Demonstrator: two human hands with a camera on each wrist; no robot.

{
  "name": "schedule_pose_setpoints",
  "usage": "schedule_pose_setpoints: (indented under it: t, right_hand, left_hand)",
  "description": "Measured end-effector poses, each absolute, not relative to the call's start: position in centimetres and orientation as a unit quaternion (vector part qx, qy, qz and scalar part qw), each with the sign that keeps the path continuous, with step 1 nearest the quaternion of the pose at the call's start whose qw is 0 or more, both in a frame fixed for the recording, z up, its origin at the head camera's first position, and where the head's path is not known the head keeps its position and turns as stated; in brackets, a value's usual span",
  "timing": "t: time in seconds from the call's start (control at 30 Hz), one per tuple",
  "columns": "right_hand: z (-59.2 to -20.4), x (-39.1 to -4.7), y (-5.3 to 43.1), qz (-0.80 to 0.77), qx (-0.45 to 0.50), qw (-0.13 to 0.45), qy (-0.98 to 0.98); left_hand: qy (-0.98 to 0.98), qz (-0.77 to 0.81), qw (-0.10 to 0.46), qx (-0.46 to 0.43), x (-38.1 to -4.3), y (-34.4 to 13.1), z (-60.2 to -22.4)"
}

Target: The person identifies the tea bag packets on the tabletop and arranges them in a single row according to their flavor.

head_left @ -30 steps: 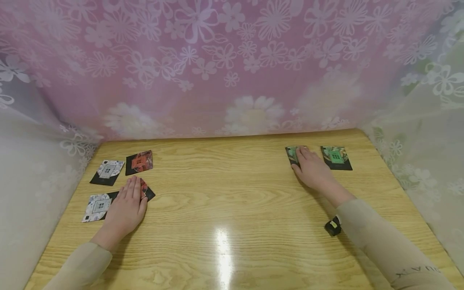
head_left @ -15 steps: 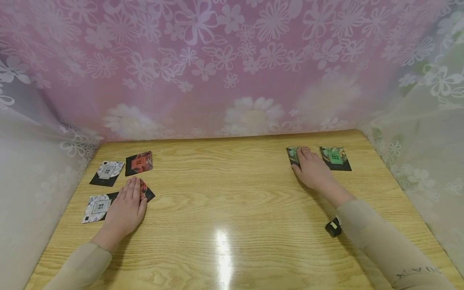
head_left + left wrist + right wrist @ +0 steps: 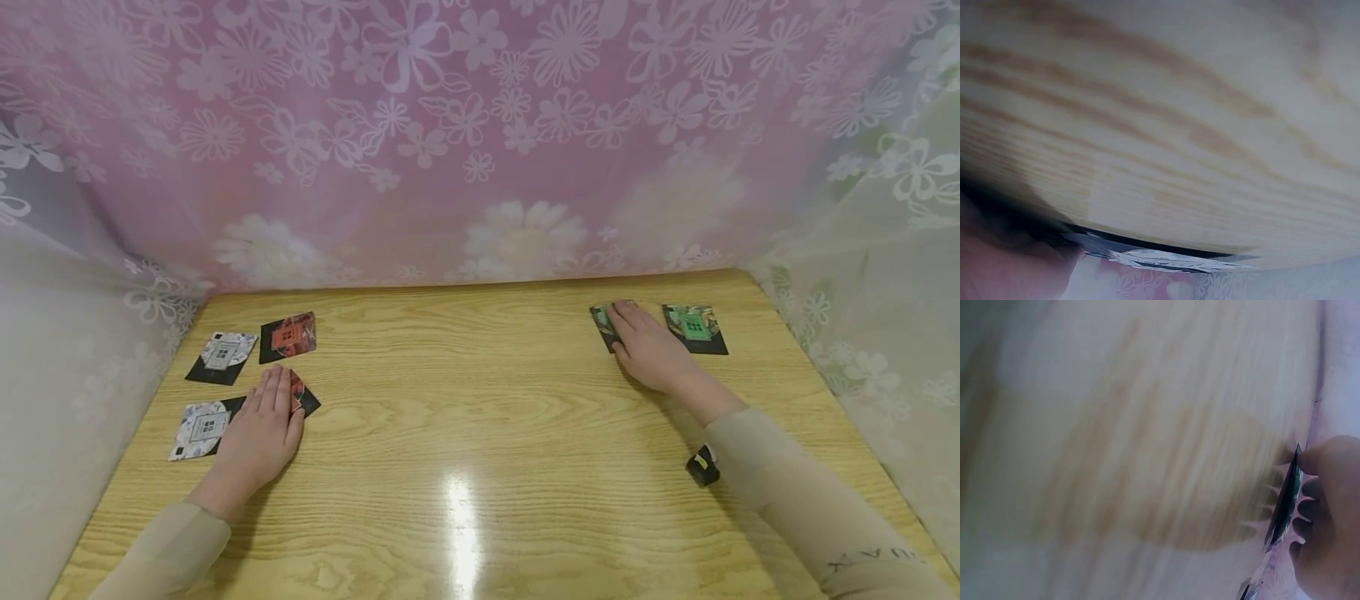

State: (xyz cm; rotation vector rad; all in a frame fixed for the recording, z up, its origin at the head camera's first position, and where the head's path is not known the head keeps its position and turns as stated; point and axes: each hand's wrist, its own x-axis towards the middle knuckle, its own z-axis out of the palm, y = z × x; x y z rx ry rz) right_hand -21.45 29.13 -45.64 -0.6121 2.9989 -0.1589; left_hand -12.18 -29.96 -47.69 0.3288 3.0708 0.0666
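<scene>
My left hand lies flat, fingers straight and together, across a red and black printed packet; much of that packet is hidden. Left of it is a white and black packet. Behind these two are another white packet and another red one. At the back right, my right hand rests with extended fingers over a green and black packet, covering its right part. In the right wrist view the thumb is right at this packet's edge. A second green packet lies to the right.
A wooden table carries everything, with a glare streak near its front middle. Floral curtains hang behind it and along both sides. A small black device sits at the right wrist, by the sleeve cuff.
My right hand has turned slightly, its forearm shifting a little right, and the green packet beneath has slid slightly left with more of its front corner showing. The left hand stays put.
</scene>
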Motion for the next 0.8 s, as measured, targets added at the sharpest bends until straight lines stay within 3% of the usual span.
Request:
schedule_pose_setpoints:
  t: [0.8]
  right_hand:
    - [-45.63,-21.87,29.29,-0.104,-0.222,0.066,0.967]
  left_hand:
    - [0.994,0.024,0.031,0.105,-12.41,-30.14,-47.86]
